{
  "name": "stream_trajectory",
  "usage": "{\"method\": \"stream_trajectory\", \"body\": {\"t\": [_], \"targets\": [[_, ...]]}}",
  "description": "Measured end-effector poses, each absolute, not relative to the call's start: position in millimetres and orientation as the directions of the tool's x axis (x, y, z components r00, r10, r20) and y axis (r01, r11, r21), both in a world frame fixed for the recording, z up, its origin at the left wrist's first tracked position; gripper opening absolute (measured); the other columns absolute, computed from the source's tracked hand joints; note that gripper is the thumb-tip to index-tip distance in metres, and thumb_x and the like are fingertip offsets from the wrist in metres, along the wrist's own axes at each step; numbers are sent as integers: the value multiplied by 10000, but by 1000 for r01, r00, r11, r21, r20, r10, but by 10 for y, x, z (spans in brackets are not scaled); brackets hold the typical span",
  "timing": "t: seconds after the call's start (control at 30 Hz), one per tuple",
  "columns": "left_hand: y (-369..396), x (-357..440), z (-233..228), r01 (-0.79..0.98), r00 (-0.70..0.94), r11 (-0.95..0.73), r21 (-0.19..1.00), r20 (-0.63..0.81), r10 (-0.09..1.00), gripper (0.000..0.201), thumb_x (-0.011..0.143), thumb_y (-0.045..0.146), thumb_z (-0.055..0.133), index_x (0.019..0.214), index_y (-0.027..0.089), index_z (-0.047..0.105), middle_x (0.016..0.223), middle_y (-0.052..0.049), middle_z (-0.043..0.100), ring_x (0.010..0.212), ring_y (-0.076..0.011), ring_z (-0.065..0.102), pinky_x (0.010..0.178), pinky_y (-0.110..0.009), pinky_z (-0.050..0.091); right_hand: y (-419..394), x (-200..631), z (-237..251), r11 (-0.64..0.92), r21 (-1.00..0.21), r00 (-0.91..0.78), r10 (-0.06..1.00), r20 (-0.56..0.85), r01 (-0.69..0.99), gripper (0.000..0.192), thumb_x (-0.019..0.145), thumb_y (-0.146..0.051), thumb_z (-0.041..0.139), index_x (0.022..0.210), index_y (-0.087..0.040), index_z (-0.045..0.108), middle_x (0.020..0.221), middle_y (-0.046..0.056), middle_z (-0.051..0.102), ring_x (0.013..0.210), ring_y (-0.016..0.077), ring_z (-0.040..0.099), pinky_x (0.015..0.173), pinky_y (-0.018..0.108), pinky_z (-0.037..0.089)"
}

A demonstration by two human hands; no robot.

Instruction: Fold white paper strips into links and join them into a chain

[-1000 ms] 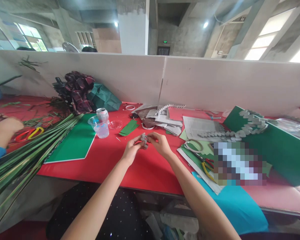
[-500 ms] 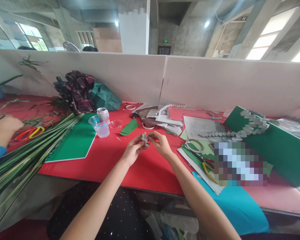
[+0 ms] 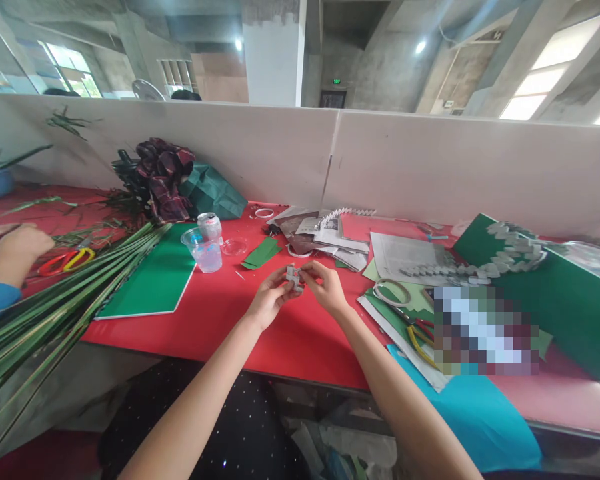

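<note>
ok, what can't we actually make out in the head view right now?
- Small grey folded piece: pinched between left hand and right hand; fingers cover most of it, too small to read its folds.
- Pixelated block: blurred, hides what lies on the green sheets.
- Other person's hand: cut off by the left edge.
- Long green leaves: run out of frame lower left.

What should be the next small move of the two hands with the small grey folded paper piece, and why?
Probably press the fold tighter: the left hand and right hand pinch the grey folded piece together above the red table, and it looks unfinished.
</note>
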State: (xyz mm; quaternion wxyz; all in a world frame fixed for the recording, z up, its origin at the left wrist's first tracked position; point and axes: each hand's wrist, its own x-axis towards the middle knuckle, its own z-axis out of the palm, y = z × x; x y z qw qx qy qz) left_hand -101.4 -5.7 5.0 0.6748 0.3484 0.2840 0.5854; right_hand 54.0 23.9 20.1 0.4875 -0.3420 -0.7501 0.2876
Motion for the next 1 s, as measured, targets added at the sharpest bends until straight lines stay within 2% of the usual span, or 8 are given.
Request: {"method": "stream_trajectory", "body": {"t": [0.27, 0.63, 0.87, 1.0], "targets": [[-18, -1022, -8, -593, 141, 58, 803, 33, 989, 486, 634, 150, 780, 1101, 211, 664, 928, -7, 682, 746, -127, 652, 768, -290, 547, 228, 536, 199, 600, -755, -299, 795, 528, 264, 114, 845, -280, 521, 833, -191, 590, 745, 35, 676, 667, 168, 637, 636, 257, 478], [-17, -1021, -14, -602, 136, 70, 795, 15, 991, 415, 650, 113, 756, 1050, 202, 689, 990, -25, 680, 839, -153, 648, 821, -340, 548, 221, 542, 205, 603, -739, -301, 795, 526, 301, 104, 844, -267, 493, 826, -196, 566, 725, 24, 658, 640, 158, 613, 613, 247, 452], [-19, -1005, -18, -598, 125, 69, 799, 8, 992, 429, 612, 144, 789, 1030, 197, 704, 916, -15, 684, 744, -126, 639, 752, -295, 552, 232, 558, 207, 639, -685, -351, 767, 537, 349, 85, 829, -221, 489, 805, -193, 565, 688, 10, 624, 629, 146, 573, 622, 240, 423], [-12, -1016, -23, -563, 128, 57, 824, 19, 992, 439, 628, 159, 779, 1058, 195, 696, 897, -22, 683, 703, -118, 628, 734, -298, 545, 239, 566, 209, 631, -694, -359, 773, 523, 347, 97, 824, -208, 486, 797, -190, 577, 707, 17, 639, 636, 147, 570, 616, 240, 419]]}}
